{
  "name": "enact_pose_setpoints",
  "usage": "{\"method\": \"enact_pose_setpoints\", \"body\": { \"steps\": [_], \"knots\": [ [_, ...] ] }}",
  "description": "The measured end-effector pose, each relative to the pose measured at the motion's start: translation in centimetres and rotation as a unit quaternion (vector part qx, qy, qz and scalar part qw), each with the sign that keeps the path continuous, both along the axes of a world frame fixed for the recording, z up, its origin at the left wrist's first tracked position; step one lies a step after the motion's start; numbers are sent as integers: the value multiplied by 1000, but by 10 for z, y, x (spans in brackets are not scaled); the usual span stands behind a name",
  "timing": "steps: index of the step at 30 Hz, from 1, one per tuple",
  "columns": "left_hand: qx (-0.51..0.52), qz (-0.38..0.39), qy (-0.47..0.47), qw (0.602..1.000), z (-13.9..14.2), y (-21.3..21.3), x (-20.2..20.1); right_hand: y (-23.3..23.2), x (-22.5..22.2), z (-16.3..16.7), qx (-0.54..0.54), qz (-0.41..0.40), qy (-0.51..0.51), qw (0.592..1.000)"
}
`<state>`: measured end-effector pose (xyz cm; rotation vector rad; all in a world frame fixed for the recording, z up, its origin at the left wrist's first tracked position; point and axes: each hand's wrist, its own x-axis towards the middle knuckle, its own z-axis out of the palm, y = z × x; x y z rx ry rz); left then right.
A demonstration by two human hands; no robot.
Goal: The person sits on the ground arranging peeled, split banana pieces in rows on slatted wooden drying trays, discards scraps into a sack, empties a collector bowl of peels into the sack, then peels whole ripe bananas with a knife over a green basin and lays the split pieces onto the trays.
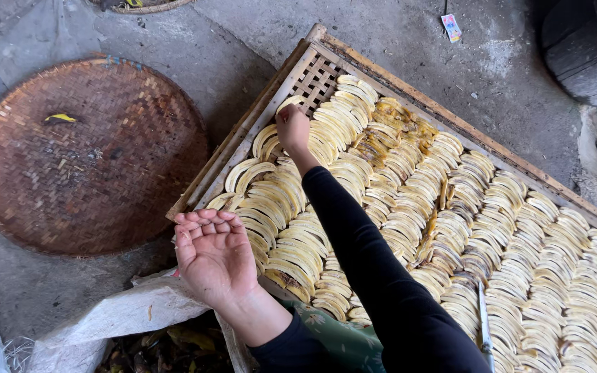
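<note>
Nearest the camera, the left hand (214, 257) is turned palm up with the fingers curled loosely inward; it holds nothing and hovers over the near edge of the drying rack (316, 32). Just below it lies a pale plastic sack (133, 314) with dark scraps showing at its mouth, though what they are is hard to tell in the shadow. A patch of green patterned cloth (340, 338) shows between the two black sleeves.

The right arm, in a black sleeve (374, 269), stretches out across the rack. The right hand (293, 128) is at the rack's far left corner, fingers pressed together in a pinch on a banana slice (289, 103), which it holds at the edge of the rows already laid there. The slice sits right beside the bare lattice of the rack, where no slices lie.

The rack itself is a long wooden frame with a woven slat bed, lying on the concrete floor (243, 41) and running off to the right. Overlapping rows of yellow banana slices (506, 235) cover most of it; some in the middle are darker and more orange.

To the left of the rack, well apart from both hands, a round woven tray (88, 155) rests on the floor with a small yellow scrap (60, 117) on it. Farther off at the top right stands a dark round tub (585, 52), and a small coloured packet (451, 27) lies on the floor near the top edge.
</note>
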<state>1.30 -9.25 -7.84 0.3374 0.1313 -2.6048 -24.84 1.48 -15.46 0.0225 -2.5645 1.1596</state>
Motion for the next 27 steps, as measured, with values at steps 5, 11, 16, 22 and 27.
{"method": "enact_pose_setpoints", "body": {
  "steps": [5, 11, 16, 22, 27],
  "knots": [
    [-4, -6, 10, 1000, 1, -6, -3, 74, -4, -16, -155, 123, 4, 980],
    [-14, -35, 17, 999, -1, -4, 0, 245, 126, -1, 121, 231, -143, 955],
    [-24, -74, 24, 997, -3, 10, 1, 272, 240, -16, 233, 290, -209, 904],
    [-50, -83, 47, 994, 1, 15, 1, 270, 282, -35, 292, 266, -168, 903],
    [-88, -85, 51, 991, 3, 11, 11, 303, 284, -41, 359, 187, -188, 895]
  ]
}}
